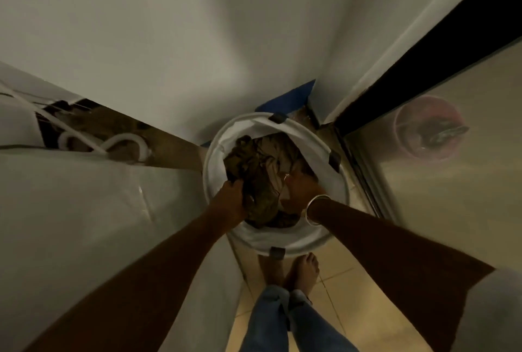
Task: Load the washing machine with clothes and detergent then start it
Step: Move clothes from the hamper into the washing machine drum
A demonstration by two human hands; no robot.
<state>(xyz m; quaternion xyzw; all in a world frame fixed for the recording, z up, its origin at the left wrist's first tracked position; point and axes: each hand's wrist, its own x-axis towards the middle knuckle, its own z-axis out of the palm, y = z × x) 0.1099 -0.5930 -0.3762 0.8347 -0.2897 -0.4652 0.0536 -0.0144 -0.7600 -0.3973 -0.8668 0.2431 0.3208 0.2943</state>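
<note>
A round white laundry basket (pixel 214 165) stands on the floor in the corner, holding a heap of clothes. My left hand (pixel 230 199) grips a dark brown patterned garment (pixel 254 173) at the basket's near left side. My right hand (pixel 302 189), with a metal bangle on the wrist, is pushed down into the pale clothes (pixel 282 151) at the right; its fingers are partly buried. The washing machine (pixel 70 210) under a pale cover fills the left of the view.
A white hose (pixel 124 142) lies in the gap behind the machine. A glass door (pixel 452 182) with a dark frame is at the right, a pink round tub (pixel 426 128) behind it. My bare feet (pixel 299 269) stand on tan tiles just before the basket.
</note>
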